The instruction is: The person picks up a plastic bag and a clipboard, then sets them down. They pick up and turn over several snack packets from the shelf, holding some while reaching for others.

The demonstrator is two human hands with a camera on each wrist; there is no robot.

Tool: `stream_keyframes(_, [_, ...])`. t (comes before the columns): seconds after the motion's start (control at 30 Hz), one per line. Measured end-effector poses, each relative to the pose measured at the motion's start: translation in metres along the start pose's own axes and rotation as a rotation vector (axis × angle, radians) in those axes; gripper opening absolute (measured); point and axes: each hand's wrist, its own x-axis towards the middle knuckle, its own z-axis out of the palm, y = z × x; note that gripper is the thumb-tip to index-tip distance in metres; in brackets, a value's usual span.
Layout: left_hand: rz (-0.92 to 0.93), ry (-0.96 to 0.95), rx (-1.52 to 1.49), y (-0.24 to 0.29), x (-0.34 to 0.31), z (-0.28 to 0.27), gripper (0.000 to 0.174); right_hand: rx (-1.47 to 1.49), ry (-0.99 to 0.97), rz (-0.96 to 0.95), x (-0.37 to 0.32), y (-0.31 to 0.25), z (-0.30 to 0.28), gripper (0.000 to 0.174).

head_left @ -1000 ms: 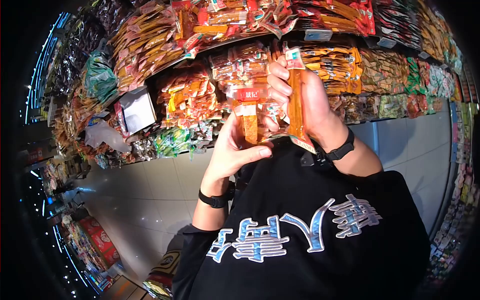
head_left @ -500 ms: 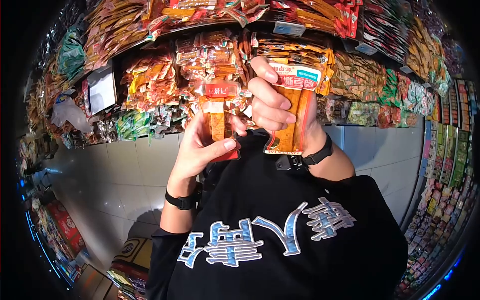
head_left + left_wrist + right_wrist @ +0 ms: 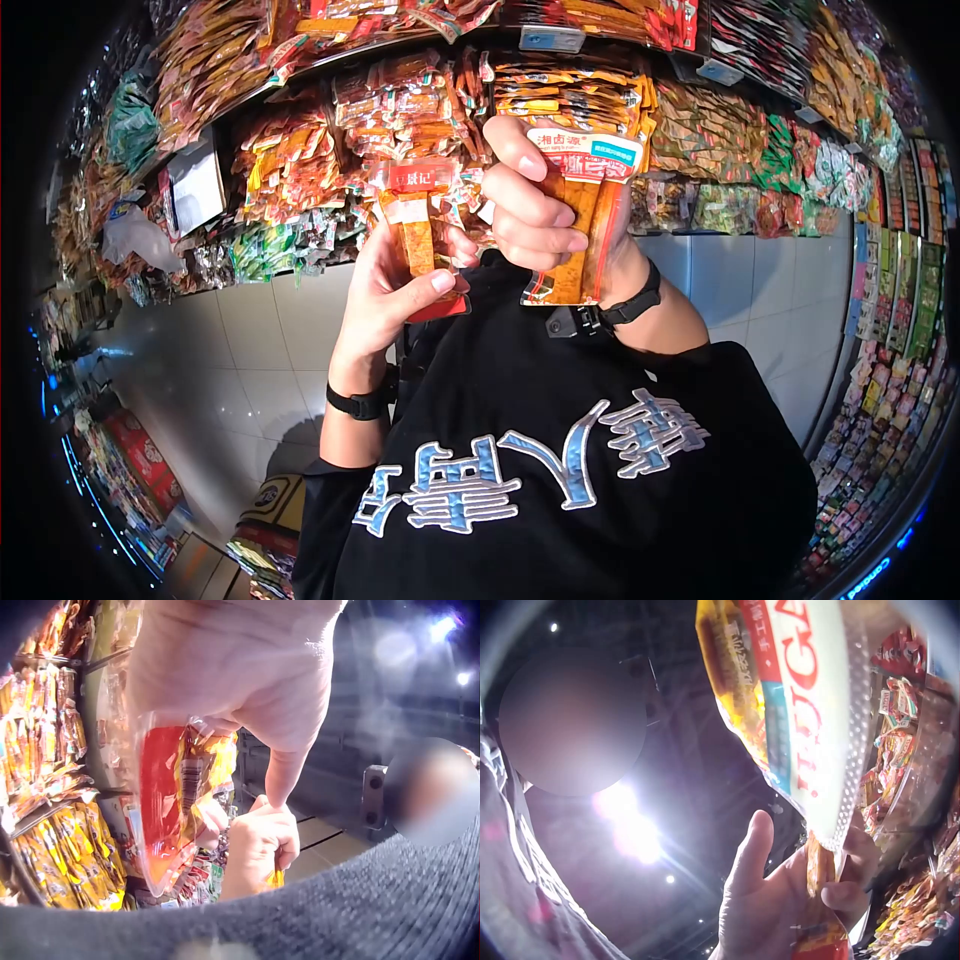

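Observation:
In the head view my left hand [image 3: 385,285] grips a narrow clear snack packet [image 3: 411,225] with a red label at its top and an orange-brown strip inside. Its thumb lies across the lower end, and the packet's red backing [image 3: 161,787] shows in the left wrist view. My right hand [image 3: 535,200] curls its fingers round a wider snack packet [image 3: 603,215], with a red, white and teal header over brown pieces. Large red letters run along this packet's white edge [image 3: 814,697] in the right wrist view. Both packets are upright, side by side in front of the chest.
Packed shelves of wrapped snacks [image 3: 400,105] rise just beyond both hands, with a price tag [image 3: 550,39] on the upper edge. A white card [image 3: 198,185] stands at the left. Pale floor tiles [image 3: 250,330] lie below, and a rack of small packs [image 3: 870,430] runs down the right.
The right hand has turned its packet from narrow edge to front face. Both hands, still holding their packets, have shifted left in the head view.

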Motion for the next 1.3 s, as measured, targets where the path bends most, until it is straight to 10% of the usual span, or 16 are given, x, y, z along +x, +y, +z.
stream_keyframes(0.97, [0.098,0.123,-0.133,0.012,-0.051,-0.074,0.048,-0.005,-0.073,0.168,0.073,0.059,-0.025,0.042])
stream_keyframes(1.3, [0.041,0.186,-0.450,0.036,-0.059,-0.158,0.052,-0.645,0.674,-0.198,0.154,0.137,-0.071,0.003])
